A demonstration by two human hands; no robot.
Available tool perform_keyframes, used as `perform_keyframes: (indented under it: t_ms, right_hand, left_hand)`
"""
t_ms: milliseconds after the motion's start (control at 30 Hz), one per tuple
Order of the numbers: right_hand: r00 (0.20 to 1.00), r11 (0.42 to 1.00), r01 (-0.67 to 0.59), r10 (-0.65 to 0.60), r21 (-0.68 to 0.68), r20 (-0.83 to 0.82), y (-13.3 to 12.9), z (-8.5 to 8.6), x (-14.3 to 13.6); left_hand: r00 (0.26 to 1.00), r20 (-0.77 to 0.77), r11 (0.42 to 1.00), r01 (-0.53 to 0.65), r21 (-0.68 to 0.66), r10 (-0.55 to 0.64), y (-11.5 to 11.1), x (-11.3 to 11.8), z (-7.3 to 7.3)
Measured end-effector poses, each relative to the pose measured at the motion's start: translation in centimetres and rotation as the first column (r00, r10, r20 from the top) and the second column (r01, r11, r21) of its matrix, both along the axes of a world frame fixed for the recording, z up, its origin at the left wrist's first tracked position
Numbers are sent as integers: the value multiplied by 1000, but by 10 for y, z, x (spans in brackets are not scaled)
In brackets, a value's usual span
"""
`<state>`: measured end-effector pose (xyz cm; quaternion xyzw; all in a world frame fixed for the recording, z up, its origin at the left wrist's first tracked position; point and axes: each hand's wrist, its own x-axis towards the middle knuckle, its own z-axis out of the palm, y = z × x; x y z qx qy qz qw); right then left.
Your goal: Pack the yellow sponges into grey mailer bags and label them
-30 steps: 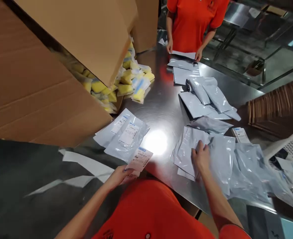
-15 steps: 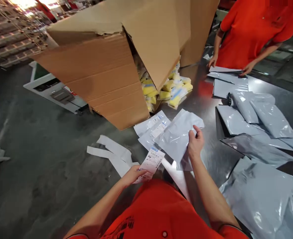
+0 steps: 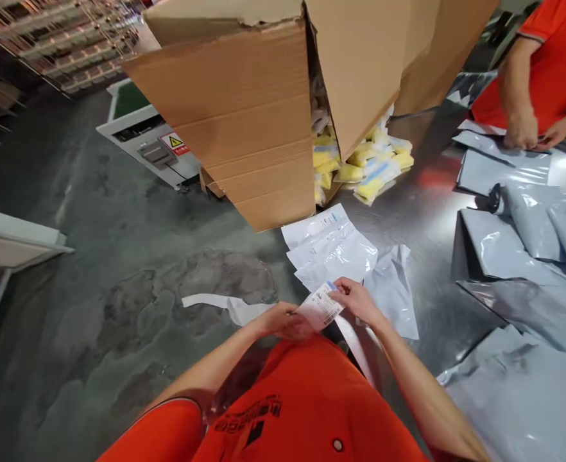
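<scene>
A printed shipping label (image 3: 319, 306) with barcodes is held close in front of my body. My left hand (image 3: 285, 319) grips its lower left end, while the fingers of my right hand (image 3: 355, 299) pinch its upper right edge. A white paper strip (image 3: 232, 309) trails to the left of my left hand. Just beyond the hands, several overlapping grey-white mailer bags (image 3: 328, 247) lie on the metal table, some with labels on them. Another mailer bag (image 3: 393, 289) lies crumpled to the right, behind my right hand.
A large cardboard box (image 3: 244, 122) stands ahead, yellow packets (image 3: 374, 170) spilling from its open side onto the metal table (image 3: 425, 221). Filled grey mailers (image 3: 523, 391) are piled on the right. A co-worker's hands (image 3: 523, 131) handle mailers at the far right.
My right hand has let go of a mailer bag and moved left to the label, which both hands now hold. The camera view has turned left. The co-worker's hands have come together.
</scene>
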<state>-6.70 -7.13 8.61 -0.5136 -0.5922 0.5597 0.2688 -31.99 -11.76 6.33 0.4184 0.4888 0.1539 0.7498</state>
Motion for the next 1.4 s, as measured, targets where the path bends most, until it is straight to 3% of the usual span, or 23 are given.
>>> perform_keyframes:
  t_ms: [100,200,300,400,467,533,633,700,767,833,900,967,1033,1100,1167,1233,1300,1400]
  right_hand:
    - [997,998,40,-43,-44,-60,-12,3,-4]
    - [997,1000,29,-29,-12,-77,-25,8,-10]
    - [998,994,9,-16,108,62,-37,12,-13]
    - [971,980,-75,30,185,237,-41,13,-4]
    - [951,963,-114,34,246,307,-32,12,14]
    - [928,933,-69,-70,353,366,-14,13,44]
    - [833,845,98,-359,526,421,27,13,93]
    - [794,813,143,-434,565,425,53,10,110]
    - [820,842,88,-364,532,441,71,1,104]
    - [812,883,-62,-226,465,538,81,-14,81]
    - [690,891,-208,-158,403,706,83,-30,54]
    - [514,896,-257,-191,362,837,80,-43,35]
    - [380,896,-196,-304,398,873,73,-51,29]
    - [317,861,-113,-442,496,839,62,-54,31]
    - [371,808,-125,-500,576,782,49,-59,30]
    - [515,780,-225,-412,583,751,35,-71,22]
    - [618,792,-272,-292,547,730,27,-90,6]
    - [668,860,-109,-309,499,678,38,-113,-25]
  left_hand:
    - [999,-28,988,47,147,-44,11,-1,19]
    - [996,-88,950,4,313,25,23,16,36]
    - [986,-135,937,-43,348,96,28,44,37]
    - [962,-212,934,-90,347,171,23,61,24]
    - [956,-245,929,-65,364,163,17,61,13]
    - [967,-234,944,-14,331,96,10,51,0]
    - [985,-174,983,22,183,10,-4,21,-21]
    - [987,-145,994,-48,98,62,-14,-2,-34]
    - [979,-105,985,-169,37,172,-22,-22,-43]
    - [959,-77,962,-272,0,271,-25,-33,-48]
    - [947,-57,949,-316,-5,315,-22,-35,-50]
    - [937,-32,937,-348,-14,347,-15,-28,-50]
    - [929,0,929,-370,-22,370,-6,-18,-50]
    - [922,49,923,-380,-53,383,4,-6,-50]
    - [911,102,915,-390,-101,400,13,5,-53]
    - [894,138,902,-408,-138,426,24,18,-56]
    - [880,158,893,-428,-139,447,36,31,-58]
    - [874,195,895,-428,-123,444,53,46,-53]
